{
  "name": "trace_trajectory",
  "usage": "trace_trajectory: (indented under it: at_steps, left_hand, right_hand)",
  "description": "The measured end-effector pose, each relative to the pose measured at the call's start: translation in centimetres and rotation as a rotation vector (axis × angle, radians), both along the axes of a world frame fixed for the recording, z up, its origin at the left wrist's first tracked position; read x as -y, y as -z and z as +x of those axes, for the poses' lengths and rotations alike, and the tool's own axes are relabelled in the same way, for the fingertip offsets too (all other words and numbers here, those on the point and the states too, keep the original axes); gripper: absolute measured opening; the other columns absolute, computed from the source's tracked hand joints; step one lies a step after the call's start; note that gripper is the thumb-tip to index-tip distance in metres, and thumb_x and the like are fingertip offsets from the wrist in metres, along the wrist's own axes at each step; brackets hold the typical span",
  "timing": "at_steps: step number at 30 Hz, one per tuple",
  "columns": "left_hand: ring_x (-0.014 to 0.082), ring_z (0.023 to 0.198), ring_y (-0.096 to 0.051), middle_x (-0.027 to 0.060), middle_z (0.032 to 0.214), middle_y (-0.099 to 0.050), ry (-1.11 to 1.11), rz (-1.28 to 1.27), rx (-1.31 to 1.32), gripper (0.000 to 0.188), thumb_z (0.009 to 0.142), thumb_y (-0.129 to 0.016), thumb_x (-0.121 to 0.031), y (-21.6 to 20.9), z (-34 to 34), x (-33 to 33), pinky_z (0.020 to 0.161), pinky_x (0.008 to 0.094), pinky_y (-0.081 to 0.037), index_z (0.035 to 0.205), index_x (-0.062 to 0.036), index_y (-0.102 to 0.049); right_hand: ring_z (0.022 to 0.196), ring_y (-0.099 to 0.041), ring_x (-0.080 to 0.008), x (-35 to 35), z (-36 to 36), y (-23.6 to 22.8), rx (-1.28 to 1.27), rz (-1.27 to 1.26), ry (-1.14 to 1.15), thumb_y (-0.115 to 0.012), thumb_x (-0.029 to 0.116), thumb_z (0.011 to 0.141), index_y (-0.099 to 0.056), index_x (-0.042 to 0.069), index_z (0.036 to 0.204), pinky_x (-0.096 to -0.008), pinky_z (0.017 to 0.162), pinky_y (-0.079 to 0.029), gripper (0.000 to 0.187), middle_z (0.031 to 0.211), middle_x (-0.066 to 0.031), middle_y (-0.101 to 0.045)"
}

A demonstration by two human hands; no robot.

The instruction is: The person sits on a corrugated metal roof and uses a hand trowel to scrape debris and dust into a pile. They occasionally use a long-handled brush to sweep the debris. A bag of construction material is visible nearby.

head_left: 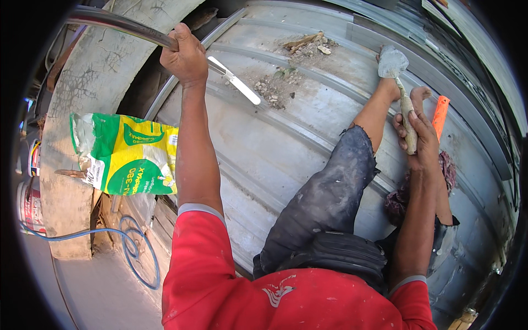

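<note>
My left hand is closed around a shiny metal pipe that comes in from the upper left. Beyond my fist, a narrow metal piece with a bright white end juts out; whether it belongs to the pipe I cannot tell. On the right, my right hand grips a trowel by its worn, mortar-caked handle. Its pale, crusted blade points away from me, over my bare foot. Just beside that hand stands an orange plastic handle, its lower part hidden.
I sit on ribbed metal roofing sheets with rubble on them. Left are a cracked concrete beam, a green and yellow sack, a blue hose and buckets. A patterned cloth lies by my leg.
</note>
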State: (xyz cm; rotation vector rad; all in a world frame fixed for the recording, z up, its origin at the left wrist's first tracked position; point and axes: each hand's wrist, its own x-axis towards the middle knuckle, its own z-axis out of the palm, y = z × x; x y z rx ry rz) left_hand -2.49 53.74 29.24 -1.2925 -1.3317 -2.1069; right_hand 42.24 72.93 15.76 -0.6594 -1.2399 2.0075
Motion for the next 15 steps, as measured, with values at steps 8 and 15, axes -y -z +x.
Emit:
trace_trajectory:
  at_steps: [8, 15]
  left_hand:
    - [0.0075, 0.043, -0.038, -0.0032, 0.055, -0.043, -0.114, -0.064, 0.242, 0.052, 0.11, -0.069, -0.034, -1.1, -0.2, 4.6, 0.041, 0.0272, -0.03, 0.068, -0.0134, -0.048]
    - [0.0108, 0.041, -0.04, -0.0015, 0.055, -0.043, -0.149, -0.124, 0.331, 0.048, 0.11, -0.069, -0.036, 3.5, -3.7, 3.6, 0.039, 0.0303, -0.033, 0.073, -0.0141, -0.048]
  right_hand:
    - [0.077, -0.061, -0.0109, -0.2, 0.2, -0.1, 0.002, 0.024, 0.048, -0.061, 0.02, 0.11, -0.052, -0.002, 0.147, -0.023, 0.051, -0.048, 0.044, 0.106, -0.01, -0.07]
    - [0.076, -0.061, -0.0109, 0.0, 0.0, -0.2, 0.05, 0.03, 0.057, -0.061, 0.021, 0.111, -0.053, -0.003, 0.146, -0.0226, 0.051, -0.048, 0.043, 0.106, -0.0106, -0.07]
